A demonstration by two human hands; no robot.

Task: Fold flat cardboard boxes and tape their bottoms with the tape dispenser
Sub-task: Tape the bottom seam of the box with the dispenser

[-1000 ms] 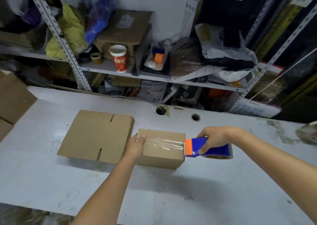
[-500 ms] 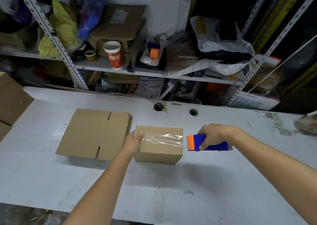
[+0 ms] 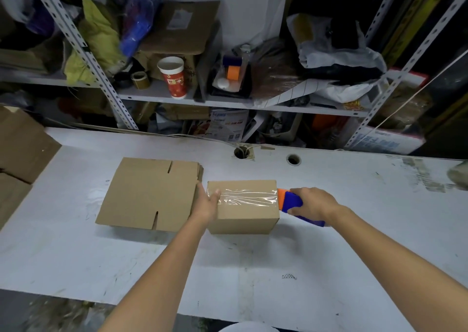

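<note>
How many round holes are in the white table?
2. The left hole is at the table's far edge, behind the taped box; the right hole is just beside it. The box may hide others.

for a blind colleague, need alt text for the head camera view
A person's left hand holds a cardboard box on a white table while the right hand holds a blue and orange tape dispenser at the box's right edge, clear tape across its top. Flat boxes lie to its left.

The near tabletop (image 3: 253, 268) leaves open passage; mid-table stands the box (image 3: 243, 217), flat cardboard (image 3: 149, 192) just left, tape dispenser (image 3: 291, 201) at its right edge, cluttered shelf (image 3: 157, 93) behind.
</note>
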